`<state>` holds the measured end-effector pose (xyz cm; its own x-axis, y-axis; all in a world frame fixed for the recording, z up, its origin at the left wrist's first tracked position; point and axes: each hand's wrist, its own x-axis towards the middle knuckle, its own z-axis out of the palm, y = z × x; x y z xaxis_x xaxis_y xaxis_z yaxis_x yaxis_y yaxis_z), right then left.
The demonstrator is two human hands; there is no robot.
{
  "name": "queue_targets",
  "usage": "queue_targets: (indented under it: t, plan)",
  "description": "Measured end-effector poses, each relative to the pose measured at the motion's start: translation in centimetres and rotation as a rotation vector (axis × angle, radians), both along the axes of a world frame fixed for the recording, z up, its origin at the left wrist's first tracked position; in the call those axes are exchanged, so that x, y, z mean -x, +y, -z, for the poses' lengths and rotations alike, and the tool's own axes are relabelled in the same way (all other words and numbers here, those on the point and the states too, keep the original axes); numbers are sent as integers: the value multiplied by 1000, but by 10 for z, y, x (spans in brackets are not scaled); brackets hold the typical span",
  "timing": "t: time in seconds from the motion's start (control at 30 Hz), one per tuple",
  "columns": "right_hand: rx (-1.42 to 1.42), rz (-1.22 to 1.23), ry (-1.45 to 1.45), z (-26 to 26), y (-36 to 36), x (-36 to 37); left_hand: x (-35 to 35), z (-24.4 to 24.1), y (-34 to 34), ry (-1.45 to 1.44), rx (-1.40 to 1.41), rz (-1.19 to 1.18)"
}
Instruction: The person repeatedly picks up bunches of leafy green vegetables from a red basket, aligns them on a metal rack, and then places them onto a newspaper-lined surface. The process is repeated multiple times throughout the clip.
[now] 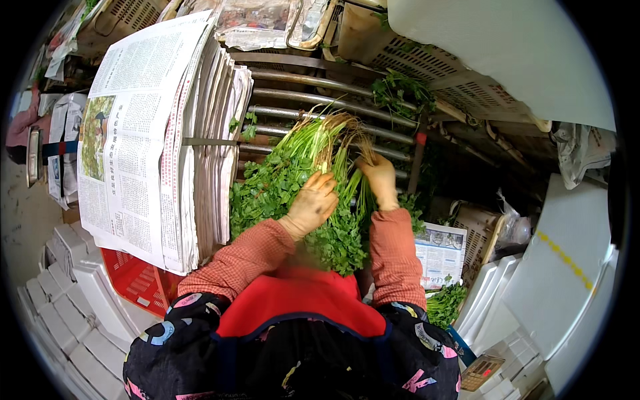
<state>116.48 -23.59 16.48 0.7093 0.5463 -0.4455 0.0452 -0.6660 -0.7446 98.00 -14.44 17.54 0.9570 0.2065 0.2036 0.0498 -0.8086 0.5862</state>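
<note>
A heap of leafy green herbs [280, 170], like coriander, with pale stems and brown roots pointing away from me, lies before me beside a metal-barred rack [320, 100]. My left hand [315, 202] rests on the stems and leaves at the middle of the heap, its fingers bent; its fingertips are partly hidden, and whether it grips any stems I cannot tell. At the heap's right side, my right hand [378, 177] is closed on the root end of some herb stems. Both hands look gloved in thin, soiled yellowish material.
A tall strapped stack of newspapers [135, 130] stands close on the left, above a red plastic crate [135, 280]. Slotted plastic crates [400, 55] line the far side. White foam boxes [75, 310] are at lower left. More herbs [445, 305] and a newspaper [440, 255] lie at right.
</note>
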Motion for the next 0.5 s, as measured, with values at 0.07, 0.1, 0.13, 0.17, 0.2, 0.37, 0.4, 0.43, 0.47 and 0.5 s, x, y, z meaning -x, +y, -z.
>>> queue_targets:
  t: [0.07, 0.1, 0.13, 0.17, 0.2, 0.37, 0.4, 0.43, 0.47, 0.5]
  plan:
    - [-264, 151, 238, 0, -21, -5, 1, 3, 0, 0, 18, -2]
    - [-414, 240, 354, -1, -26, -3, 1, 5, 0, -3, 28, 2]
    - [-544, 304, 446, -2, -30, 1, 0, 7, -1, -8, 17, 3]
    - [-528, 316, 546, -7, -33, 2, 0, 8, -2, -13, 5, 2]
    - [-516, 329, 648, -17, -34, 2, -1, 9, -2, -15, -10, 4]
    - [-289, 286, 539, -24, -2, -3, 1, 12, -4, -29, -5, 6]
    - [-311, 174, 369, -4, 4, -2, 0, 12, -4, -31, -12, 10]
    - [-327, 131, 325, -3, 14, 4, 0, 8, -3, -31, -10, -5]
    - [-254, 87, 354, -4, 17, 5, 0, 3, -3, -32, -8, -20]
    - [-178, 40, 382, -6, 19, 8, 1, 1, -2, -32, -2, -38]
